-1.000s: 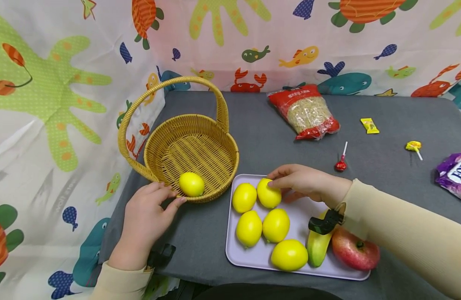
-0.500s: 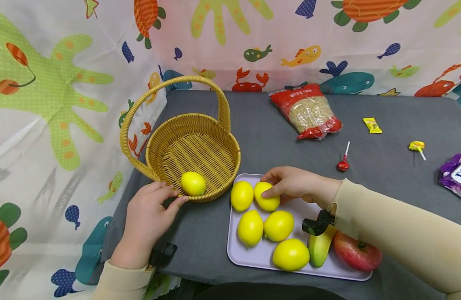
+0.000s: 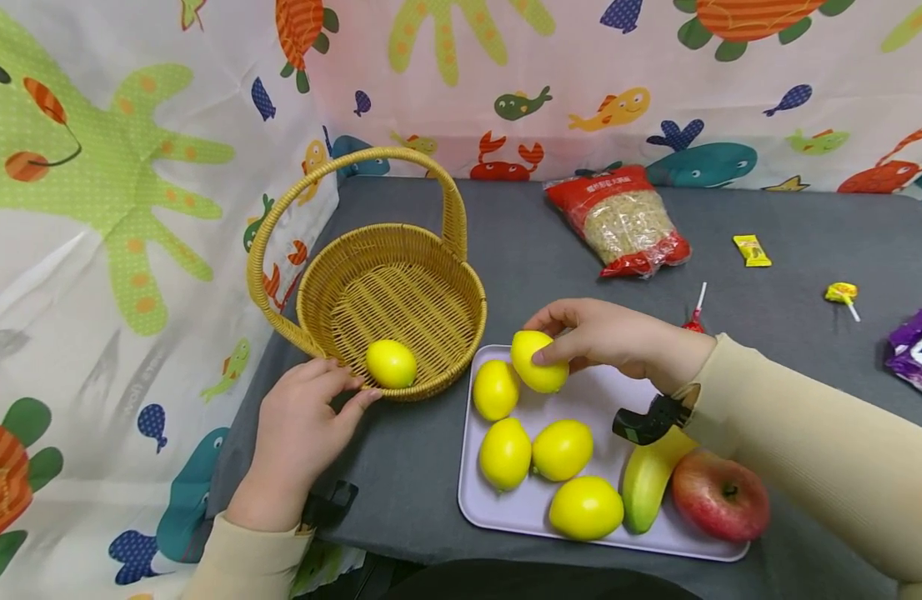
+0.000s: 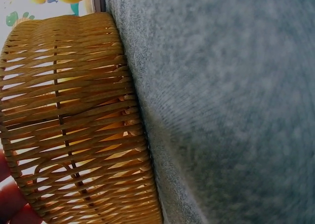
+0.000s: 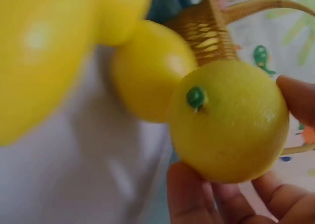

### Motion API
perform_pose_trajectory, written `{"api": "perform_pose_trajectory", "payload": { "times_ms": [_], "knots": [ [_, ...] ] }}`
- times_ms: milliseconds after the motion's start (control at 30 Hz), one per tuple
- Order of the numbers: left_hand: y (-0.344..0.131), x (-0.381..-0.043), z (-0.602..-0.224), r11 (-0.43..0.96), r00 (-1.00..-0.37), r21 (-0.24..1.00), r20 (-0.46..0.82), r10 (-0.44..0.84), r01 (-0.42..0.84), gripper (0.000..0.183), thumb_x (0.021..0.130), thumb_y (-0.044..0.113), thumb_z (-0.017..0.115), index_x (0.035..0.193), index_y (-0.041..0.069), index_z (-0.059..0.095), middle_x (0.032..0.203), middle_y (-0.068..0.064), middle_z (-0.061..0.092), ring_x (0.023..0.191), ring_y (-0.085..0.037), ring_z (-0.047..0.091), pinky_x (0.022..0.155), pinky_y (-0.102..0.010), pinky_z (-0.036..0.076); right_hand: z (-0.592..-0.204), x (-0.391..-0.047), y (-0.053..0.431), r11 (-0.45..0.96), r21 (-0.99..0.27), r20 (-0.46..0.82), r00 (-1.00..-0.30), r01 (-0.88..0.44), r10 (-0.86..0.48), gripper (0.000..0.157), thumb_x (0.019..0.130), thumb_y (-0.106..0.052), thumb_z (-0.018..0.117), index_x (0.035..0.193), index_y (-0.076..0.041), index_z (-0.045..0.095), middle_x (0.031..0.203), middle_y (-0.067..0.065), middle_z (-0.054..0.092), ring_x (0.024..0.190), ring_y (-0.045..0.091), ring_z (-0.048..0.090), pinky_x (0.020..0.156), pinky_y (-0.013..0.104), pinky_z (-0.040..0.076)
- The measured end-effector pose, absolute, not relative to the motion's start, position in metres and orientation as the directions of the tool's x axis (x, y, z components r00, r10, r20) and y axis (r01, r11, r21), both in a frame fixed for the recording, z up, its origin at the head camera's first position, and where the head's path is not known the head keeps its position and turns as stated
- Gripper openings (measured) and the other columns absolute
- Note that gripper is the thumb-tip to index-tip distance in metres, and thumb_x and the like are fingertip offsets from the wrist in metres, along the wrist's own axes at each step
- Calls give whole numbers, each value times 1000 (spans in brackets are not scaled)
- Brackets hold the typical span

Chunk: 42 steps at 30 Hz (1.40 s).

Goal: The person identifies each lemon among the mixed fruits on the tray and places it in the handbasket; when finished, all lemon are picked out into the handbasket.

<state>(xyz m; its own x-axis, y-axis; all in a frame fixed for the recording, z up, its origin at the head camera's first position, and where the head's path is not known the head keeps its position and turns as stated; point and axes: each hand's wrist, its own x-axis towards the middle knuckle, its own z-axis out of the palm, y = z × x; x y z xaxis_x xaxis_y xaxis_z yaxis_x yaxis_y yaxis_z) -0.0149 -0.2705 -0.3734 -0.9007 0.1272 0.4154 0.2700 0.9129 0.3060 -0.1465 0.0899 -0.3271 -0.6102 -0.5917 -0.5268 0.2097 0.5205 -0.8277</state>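
Observation:
Thumb and fingers of my right hand [image 3: 611, 340] pinch a yellow lemon [image 3: 538, 360] just above the back of the pale lilac tray [image 3: 472, 496]. In the right wrist view this lemon [image 5: 231, 130] shows a green stem end. Several other lemons [image 3: 563, 450] lie on the tray, with a green-yellow banana [image 3: 644, 487] and a red apple [image 3: 719, 496] to their right. My left hand [image 3: 302, 429] grips the near rim of a woven basket [image 3: 401, 292], which fills much of the left wrist view. One lemon [image 3: 391, 364] lies inside the basket by that rim.
A red bag of grain-like food [image 3: 622, 221] lies at the back. To the right are a yellow wrapped candy [image 3: 752, 250], a yellow lollipop [image 3: 841, 292], a red lollipop [image 3: 696, 320] partly behind the right arm, and a purple bag [image 3: 919, 354]. The basket's tall handle [image 3: 455, 212] arches up.
My right hand has taken hold of a lemon at the back of the tray and lifted it slightly, away from the others. The left hand stays on the basket rim.

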Motion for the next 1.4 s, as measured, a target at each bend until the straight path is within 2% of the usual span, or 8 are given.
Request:
{"api": "perform_pose_trajectory", "payload": {
  "times_ms": [200,467,667,733,1067,1233,1400],
  "knots": [
    [-271,-15,-372,921,-907,296,403,121,254,28,77,36,89,87,12,78,87,-1,67,85,-25,62,77,-43,54,-305,-159,64,455,-877,-439,-644,155,-626,50,92,-21,77,136,-11,57,132,12,57,114,30,57,97,42,54],
    [-273,-15,-371,920,-909,296,397,126,256,27,78,36,89,86,13,77,85,0,65,81,-23,60,73,-42,53,-300,-166,3,430,-901,-357,-661,57,-660,47,89,-21,80,131,-17,61,127,6,60,113,26,56,94,42,53],
    [-272,-17,-372,914,-905,297,400,144,276,26,79,36,88,85,14,76,83,1,62,77,-21,57,71,-40,52,-313,-170,-28,546,-798,-249,-687,-254,-683,48,85,-29,83,128,-23,64,123,-5,63,109,20,57,94,38,49],
    [-271,-17,-373,912,-904,298,400,147,281,25,79,35,88,85,14,76,83,1,63,77,-21,57,71,-39,52,-317,-171,-34,565,-759,-230,-679,-322,-697,47,84,-29,83,127,-23,65,123,-5,64,109,19,58,94,38,49],
    [-271,-18,-372,910,-905,303,398,150,284,24,80,35,87,87,14,77,87,0,66,81,-22,60,76,-40,53,-330,-172,-49,606,-658,-262,-619,-446,-740,45,85,-30,82,125,-19,65,118,-3,65,107,18,56,96,36,47],
    [-272,-18,-373,911,-901,300,409,144,282,26,79,35,88,87,13,77,87,-1,67,82,-22,60,77,-40,54,-332,-170,-56,637,-596,-299,-600,-489,-742,47,84,-34,81,126,-18,65,115,-2,66,102,17,58,91,34,49],
    [-272,-17,-373,911,-898,298,417,143,284,26,78,35,89,86,13,76,85,0,65,80,-21,59,75,-39,53,-335,-167,-65,643,-562,-329,-573,-520,-751,42,84,-33,81,121,-18,68,109,-3,67,98,16,59,86,32,49]
  ]
}}
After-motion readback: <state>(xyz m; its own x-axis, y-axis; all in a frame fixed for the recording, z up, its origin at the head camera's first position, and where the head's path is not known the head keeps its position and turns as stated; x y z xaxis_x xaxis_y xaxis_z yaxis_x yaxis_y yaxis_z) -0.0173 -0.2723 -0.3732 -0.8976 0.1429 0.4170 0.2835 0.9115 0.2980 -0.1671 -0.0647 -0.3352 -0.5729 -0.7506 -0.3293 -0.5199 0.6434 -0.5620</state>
